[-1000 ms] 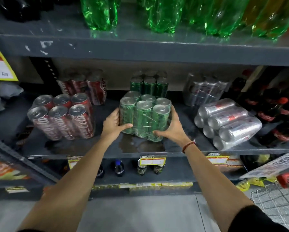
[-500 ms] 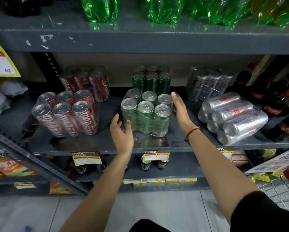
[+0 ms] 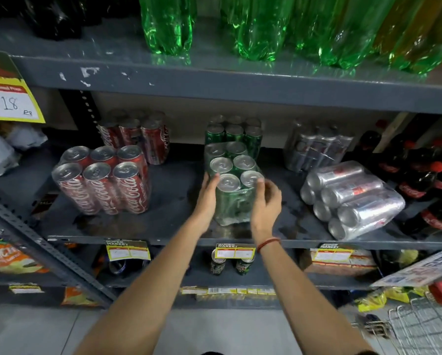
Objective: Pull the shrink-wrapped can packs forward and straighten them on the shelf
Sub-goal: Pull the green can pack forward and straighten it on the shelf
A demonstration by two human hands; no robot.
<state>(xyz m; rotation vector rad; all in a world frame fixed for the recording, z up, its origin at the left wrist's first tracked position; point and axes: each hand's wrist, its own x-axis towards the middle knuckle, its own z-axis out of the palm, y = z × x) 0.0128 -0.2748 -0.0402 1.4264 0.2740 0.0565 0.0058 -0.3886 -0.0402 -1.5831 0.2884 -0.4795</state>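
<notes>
I see the green pack [image 3: 231, 180] standing up near the front of the gray shelf [image 3: 168, 198], in the middle. It now sits with its short end to me, two cans wide and three cans deep. The plastic wrap shines on the can tops.

My left hand [image 3: 207, 198] lies flat on the left side of the pack, fingers pointing up and touching the wrap. My right hand [image 3: 266, 201] is at the right side, fingers bent in to the top front can. It looks blurry, so I cannot tell if it grips the pack or only touches it. Neither hand is closed around the pack. A red band [image 3: 268, 243] is on my right wrist.

Left of the green pack, well apart, stands a red pack [image 3: 102, 183], upright, near the front. Right of it, a silver pack [image 3: 353, 198] lies on its side with the can tops pointing left and forward.

Behind each front pack is one more pack far back: red [image 3: 135, 135], green [image 3: 234, 131] and silver [image 3: 317, 147]. The back green pack is just behind the front one.

Dark bottles [image 3: 425, 180] with red caps stand at the far right. Big green bottles [image 3: 253, 26] stand on the shelf above. Yellow price tags [image 3: 235, 251] hang on the shelf edge.
</notes>
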